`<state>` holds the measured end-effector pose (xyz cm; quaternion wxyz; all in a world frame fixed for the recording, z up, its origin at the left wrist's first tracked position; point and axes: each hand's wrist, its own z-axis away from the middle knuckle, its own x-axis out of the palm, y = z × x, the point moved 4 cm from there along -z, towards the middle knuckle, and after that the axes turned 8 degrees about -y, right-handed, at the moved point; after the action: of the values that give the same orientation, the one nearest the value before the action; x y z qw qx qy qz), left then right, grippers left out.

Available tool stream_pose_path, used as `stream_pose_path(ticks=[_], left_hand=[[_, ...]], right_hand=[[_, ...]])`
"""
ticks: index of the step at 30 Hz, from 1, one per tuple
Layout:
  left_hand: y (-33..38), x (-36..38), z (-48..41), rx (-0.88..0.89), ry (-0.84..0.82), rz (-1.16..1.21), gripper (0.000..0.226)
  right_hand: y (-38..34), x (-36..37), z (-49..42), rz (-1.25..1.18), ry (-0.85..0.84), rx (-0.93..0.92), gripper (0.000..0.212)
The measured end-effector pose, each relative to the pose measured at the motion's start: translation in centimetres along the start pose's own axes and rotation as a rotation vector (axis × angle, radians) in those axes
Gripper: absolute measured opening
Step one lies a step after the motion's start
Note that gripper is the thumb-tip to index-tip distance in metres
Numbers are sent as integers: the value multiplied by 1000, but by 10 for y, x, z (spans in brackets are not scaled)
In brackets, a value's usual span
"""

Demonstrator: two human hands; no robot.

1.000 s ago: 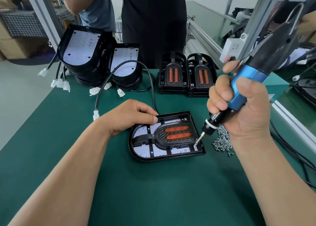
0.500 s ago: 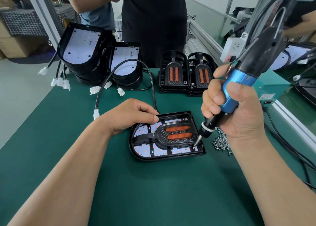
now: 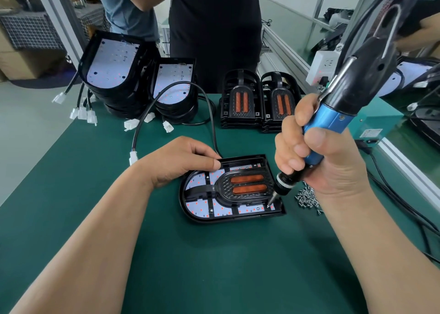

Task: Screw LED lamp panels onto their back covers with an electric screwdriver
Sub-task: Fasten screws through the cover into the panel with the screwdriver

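A black lamp back cover [image 3: 190, 215] lies flat on the green mat, holding a white LED panel [image 3: 200, 207] and a black frame with two orange strips [image 3: 247, 184]. My left hand [image 3: 183, 160] rests on its far left rim, thumb pressing the edge. My right hand [image 3: 319, 161] grips the blue-and-black electric screwdriver [image 3: 333, 121]. The screwdriver's bit tip [image 3: 268, 206] touches the near right corner of the panel. A small heap of screws [image 3: 307, 197] lies just right of the lamp, partly hidden by my right hand.
Two stacks of lamp covers with white panels [image 3: 114, 63] and white-plugged cables stand far left. Two stacks of black frames [image 3: 262, 102] stand at the back centre. Two people [image 3: 214, 33] stand behind the table. Cables [image 3: 392, 194] and an aluminium rail run along the right.
The screwdriver has tilted more upright and my right hand has shifted slightly left, with the bit staying on the near right corner. My left hand has not moved.
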<state>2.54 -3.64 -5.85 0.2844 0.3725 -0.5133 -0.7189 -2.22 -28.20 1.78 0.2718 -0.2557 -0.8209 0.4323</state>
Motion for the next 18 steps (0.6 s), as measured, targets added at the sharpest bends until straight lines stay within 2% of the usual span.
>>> stream_pose_path(ticks=[8, 18], left_hand=[[-1, -1, -1, 21, 1, -6, 26], [-3, -4, -2, 31, -10, -17, 38]], right_hand=[[2, -2, 0, -35, -52, 12, 34], [-8, -23, 5, -2, 294, -106, 52]])
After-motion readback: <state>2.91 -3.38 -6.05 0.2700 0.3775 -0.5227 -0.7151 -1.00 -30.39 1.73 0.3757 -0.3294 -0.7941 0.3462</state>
